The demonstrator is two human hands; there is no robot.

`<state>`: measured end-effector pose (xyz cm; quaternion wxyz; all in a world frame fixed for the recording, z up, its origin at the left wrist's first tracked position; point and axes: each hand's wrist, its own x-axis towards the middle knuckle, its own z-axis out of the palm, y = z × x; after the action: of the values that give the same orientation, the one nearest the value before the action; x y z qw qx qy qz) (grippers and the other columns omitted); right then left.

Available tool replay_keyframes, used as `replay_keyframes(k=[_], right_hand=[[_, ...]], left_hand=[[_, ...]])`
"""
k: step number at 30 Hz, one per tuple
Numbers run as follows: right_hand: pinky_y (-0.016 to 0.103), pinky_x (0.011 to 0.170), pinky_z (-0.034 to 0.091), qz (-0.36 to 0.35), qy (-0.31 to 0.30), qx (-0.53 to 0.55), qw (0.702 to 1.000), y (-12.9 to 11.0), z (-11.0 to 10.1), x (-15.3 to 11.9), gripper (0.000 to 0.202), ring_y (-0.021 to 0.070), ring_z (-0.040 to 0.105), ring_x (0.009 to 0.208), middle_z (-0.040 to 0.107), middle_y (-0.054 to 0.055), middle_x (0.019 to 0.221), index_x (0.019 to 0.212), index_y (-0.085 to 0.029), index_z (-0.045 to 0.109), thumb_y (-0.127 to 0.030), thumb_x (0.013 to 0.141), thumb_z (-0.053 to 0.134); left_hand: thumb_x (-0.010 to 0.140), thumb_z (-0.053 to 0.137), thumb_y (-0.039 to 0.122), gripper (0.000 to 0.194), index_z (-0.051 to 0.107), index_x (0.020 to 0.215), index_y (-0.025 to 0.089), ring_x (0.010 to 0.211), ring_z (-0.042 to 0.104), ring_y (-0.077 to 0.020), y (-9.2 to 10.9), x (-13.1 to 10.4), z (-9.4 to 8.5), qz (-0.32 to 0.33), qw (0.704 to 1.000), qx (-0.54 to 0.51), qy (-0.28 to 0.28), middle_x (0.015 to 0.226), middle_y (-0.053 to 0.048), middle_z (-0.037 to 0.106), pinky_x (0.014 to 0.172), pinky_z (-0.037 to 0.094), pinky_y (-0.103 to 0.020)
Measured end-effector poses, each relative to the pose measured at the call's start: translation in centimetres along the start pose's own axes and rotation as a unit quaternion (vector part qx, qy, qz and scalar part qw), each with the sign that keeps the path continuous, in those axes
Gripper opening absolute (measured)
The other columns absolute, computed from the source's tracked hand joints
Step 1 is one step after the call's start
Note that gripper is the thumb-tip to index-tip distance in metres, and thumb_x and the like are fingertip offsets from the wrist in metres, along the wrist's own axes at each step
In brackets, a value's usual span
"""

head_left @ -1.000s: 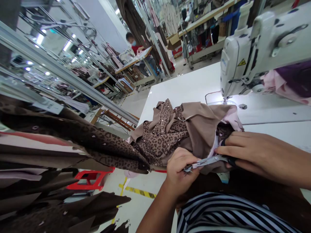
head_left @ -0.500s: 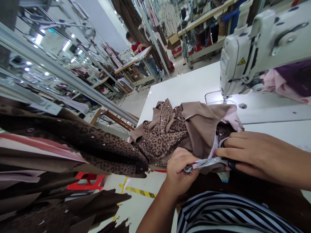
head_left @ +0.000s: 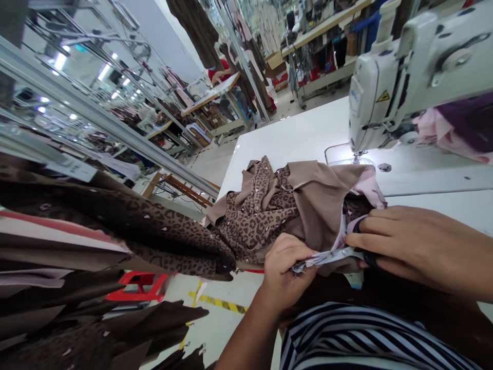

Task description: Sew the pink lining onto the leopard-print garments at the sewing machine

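Brown and leopard-print fabric (head_left: 265, 210) lies bunched over the front edge of the white sewing table (head_left: 285, 131). My right hand (head_left: 400, 244) is wrapped round the dark handles of metal scissors (head_left: 341, 254), whose blades point left. With fingers closed, my left hand (head_left: 288, 264) pinches a bundled fabric edge at the blade tips; frayed threads poke out there. Pink and pale lining (head_left: 365, 187) shows beside my right hand. How far the blades are apart is hard to tell.
A white sewing machine (head_left: 373, 97) stands at the right, its lamp lit, with pink and purple cloth (head_left: 454, 128) behind it. Leopard-print garments (head_left: 154, 226) hang at the left near a red stool (head_left: 138, 287). Farther back, a person in red (head_left: 219, 72) sits at another table.
My right hand and the scissors have shifted very slightly. My left hand keeps its hold on the fabric edge. The person in the background has leaned, with the head now hidden behind hanging cloth.
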<state>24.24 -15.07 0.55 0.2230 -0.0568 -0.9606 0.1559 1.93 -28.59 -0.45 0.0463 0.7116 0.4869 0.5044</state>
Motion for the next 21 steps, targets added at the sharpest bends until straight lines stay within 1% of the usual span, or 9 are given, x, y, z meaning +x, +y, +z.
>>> replay_keyframes(k=[4,8,10,12,14,16,19,21], right_hand=[[0.036,0.067,0.04,0.004,-0.018,-0.005,1.0,-0.8,-0.5,0.5,0.035,0.0226,0.059,0.075,0.065,0.003,0.086,0.109,-0.027,0.066,-0.01,0.085,0.047],[0.034,0.066,0.038,0.002,-0.029,-0.009,1.0,-1.2,-0.4,1.0,0.036,0.0227,0.057,0.075,0.063,0.002,0.083,0.106,-0.026,0.065,-0.007,0.079,0.05],[0.034,0.065,0.037,-0.006,-0.025,-0.018,1.0,-1.1,0.0,1.1,0.037,0.0227,0.057,0.075,0.063,0.002,0.082,0.105,-0.026,0.064,-0.006,0.077,0.052],[0.034,0.064,0.034,-0.017,-0.006,-0.026,0.999,-1.0,0.4,1.2,0.036,0.0226,0.056,0.073,0.061,0.002,0.079,0.102,-0.025,0.063,-0.005,0.076,0.051],[0.034,0.063,0.033,-0.027,0.016,-0.025,0.999,-0.9,0.9,1.1,0.033,0.0224,0.055,0.071,0.06,0.001,0.077,0.101,-0.025,0.063,-0.004,0.078,0.049],[0.034,0.063,0.035,-0.035,0.03,-0.023,0.999,-0.8,1.2,0.9,0.032,0.0218,0.056,0.071,0.062,0.002,0.078,0.102,-0.024,0.063,-0.005,0.083,0.047],[0.034,0.064,0.038,-0.04,0.036,-0.022,0.998,-0.6,1.6,0.5,0.029,0.0207,0.059,0.072,0.066,0.002,0.082,0.105,-0.023,0.064,-0.007,0.091,0.045],[0.033,0.064,0.04,-0.034,0.041,-0.022,0.998,-0.6,1.8,0.3,0.027,0.0201,0.061,0.072,0.067,0.002,0.082,0.106,-0.023,0.065,-0.009,0.093,0.045]], left_hand=[[0.094,0.07,0.021,0.006,0.069,0.089,0.019,0.067,0.064,-0.0135,0.1,0.0,0.0,-0.007,1.0,-0.005,-0.009,0.073,-0.002,0.07,0.067,0.052,-0.026],[0.095,0.068,0.023,0.008,0.071,0.089,0.019,0.068,0.065,-0.0148,0.0,-0.1,0.0,-0.019,1.0,-0.009,-0.015,0.074,-0.003,0.071,0.067,0.053,-0.028],[0.096,0.067,0.024,0.01,0.071,0.089,0.019,0.068,0.065,-0.0148,0.0,-0.2,0.0,-0.018,1.0,-0.007,-0.015,0.074,-0.003,0.071,0.067,0.053,-0.028],[0.096,0.067,0.024,0.01,0.07,0.088,0.018,0.067,0.064,-0.0143,0.0,-0.2,0.0,-0.014,1.0,-0.002,-0.013,0.073,-0.003,0.07,0.066,0.053,-0.027],[0.095,0.067,0.023,0.01,0.07,0.087,0.018,0.066,0.064,-0.0138,0.0,-0.2,0.0,-0.012,1.0,0.001,-0.011,0.072,-0.002,0.07,0.066,0.053,-0.027],[0.095,0.068,0.022,0.008,0.07,0.088,0.019,0.066,0.065,-0.0137,0.0,-0.2,0.0,-0.012,1.0,-0.001,-0.009,0.072,-0.002,0.071,0.067,0.053,-0.027],[0.093,0.069,0.021,0.003,0.071,0.091,0.019,0.068,0.066,-0.0144,-0.1,-0.2,0.0,-0.011,1.0,-0.009,-0.016,0.074,-0.003,0.072,0.068,0.054,-0.028],[0.093,0.069,0.021,0.003,0.071,0.092,0.02,0.069,0.068,-0.0152,-0.1,-0.2,-0.1,-0.012,1.0,-0.011,-0.021,0.075,-0.003,0.073,0.068,0.055,-0.028]])
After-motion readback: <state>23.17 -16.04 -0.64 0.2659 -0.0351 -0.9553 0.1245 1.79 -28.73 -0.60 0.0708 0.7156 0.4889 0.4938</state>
